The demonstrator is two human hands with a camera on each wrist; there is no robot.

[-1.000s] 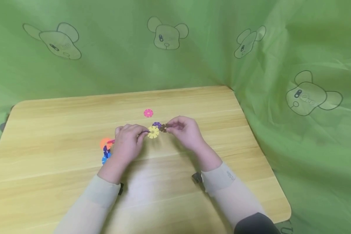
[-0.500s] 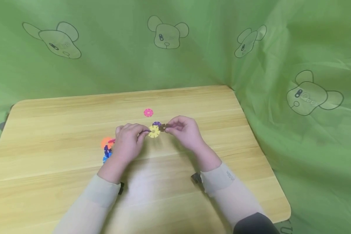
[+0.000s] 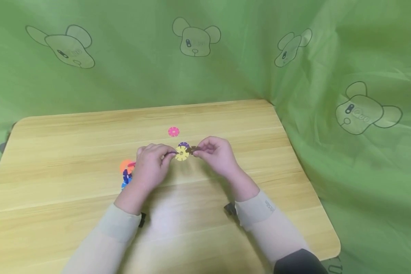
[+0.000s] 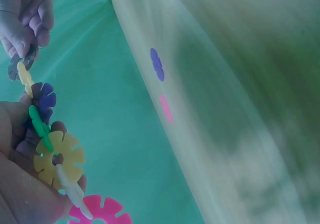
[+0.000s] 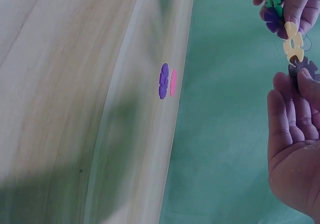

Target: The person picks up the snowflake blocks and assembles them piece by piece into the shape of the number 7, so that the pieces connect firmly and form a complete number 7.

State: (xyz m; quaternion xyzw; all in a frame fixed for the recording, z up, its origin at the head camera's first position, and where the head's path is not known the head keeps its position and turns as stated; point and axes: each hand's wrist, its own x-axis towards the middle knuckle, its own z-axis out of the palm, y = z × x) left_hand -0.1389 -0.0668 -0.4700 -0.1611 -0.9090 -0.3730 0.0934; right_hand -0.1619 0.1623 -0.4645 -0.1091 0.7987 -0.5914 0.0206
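My left hand [image 3: 151,163] pinches a purple notched plastic disc [image 4: 46,101] in a chain of interlocking discs. At the chain's right end, a pale yellow disc [image 3: 182,153] stands out from my left fingertips. A dark brown disc [image 3: 192,150] is pinched by the thumb and fingers of my right hand [image 3: 216,155]; its edge meets the yellow disc's edge, slot to slot. Further along the chain, in the left wrist view, are a green disc [image 4: 40,127], another yellow disc [image 4: 60,160], a whitish disc [image 4: 74,191] and a pink disc [image 4: 102,211].
On the wooden table [image 3: 72,144] lie a loose purple disc [image 3: 183,144], just behind the yellow one, and a loose pink disc [image 3: 173,131] farther back. Orange [image 3: 126,166] and blue [image 3: 125,185] discs show left of my left wrist. Green cloth [image 3: 133,68] hangs behind the table.
My left hand and the chain have shifted slightly right, bringing the yellow disc closer against the brown one. My right hand has stayed almost still, its pinch unchanged.
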